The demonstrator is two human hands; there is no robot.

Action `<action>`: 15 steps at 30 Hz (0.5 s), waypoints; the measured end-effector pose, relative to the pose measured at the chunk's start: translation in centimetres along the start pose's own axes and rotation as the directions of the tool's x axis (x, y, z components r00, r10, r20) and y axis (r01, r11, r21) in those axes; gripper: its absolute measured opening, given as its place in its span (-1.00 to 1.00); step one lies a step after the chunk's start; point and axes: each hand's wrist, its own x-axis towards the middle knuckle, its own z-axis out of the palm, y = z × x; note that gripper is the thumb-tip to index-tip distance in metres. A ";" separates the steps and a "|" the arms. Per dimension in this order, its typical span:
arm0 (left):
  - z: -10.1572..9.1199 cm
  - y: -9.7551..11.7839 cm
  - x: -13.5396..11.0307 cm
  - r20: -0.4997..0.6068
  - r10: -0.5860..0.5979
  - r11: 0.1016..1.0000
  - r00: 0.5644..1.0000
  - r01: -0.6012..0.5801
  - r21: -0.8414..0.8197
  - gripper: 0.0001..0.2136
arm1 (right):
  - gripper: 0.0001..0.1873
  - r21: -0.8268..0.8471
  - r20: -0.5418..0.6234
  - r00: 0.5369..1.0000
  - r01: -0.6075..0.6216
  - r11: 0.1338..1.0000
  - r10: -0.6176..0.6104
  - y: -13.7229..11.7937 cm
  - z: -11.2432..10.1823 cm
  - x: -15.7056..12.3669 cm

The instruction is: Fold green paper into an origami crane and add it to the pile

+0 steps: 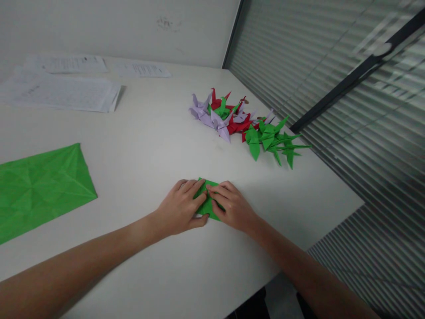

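A small folded piece of green origami paper (210, 206) lies on the white table between my hands. My left hand (181, 206) rests over its left side, fingers stretched across the paper and the thumb apart at the near edge. From the right, my right hand (230, 206) reaches in with bent fingers gathered at a fold near the middle of the paper. The fingers cover part of the folds, so the exact shape is hidden.
Folded paper cranes in green (268, 135), red (237, 125) and lilac (221, 125) cluster near the window blinds (285, 57). A large creased green sheet (43, 190) lies at left. Printed papers (66, 93) are stacked farther back. The table's right edge slopes toward me.
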 end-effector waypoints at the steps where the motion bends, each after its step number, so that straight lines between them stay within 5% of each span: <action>1: 0.0 0.1 0.0 -0.002 0.000 1.000 1.000 0.000 -0.002 -0.59 | -0.72 0.001 -0.001 1.000 -0.003 1.000 0.003 0.0 0.0 0.0; 15: 0.1 0.1 -0.1 -0.021 -0.007 1.000 1.000 0.007 0.008 -0.58 | -0.73 -0.011 -0.001 1.000 -0.004 1.000 0.003 0.1 0.1 -0.1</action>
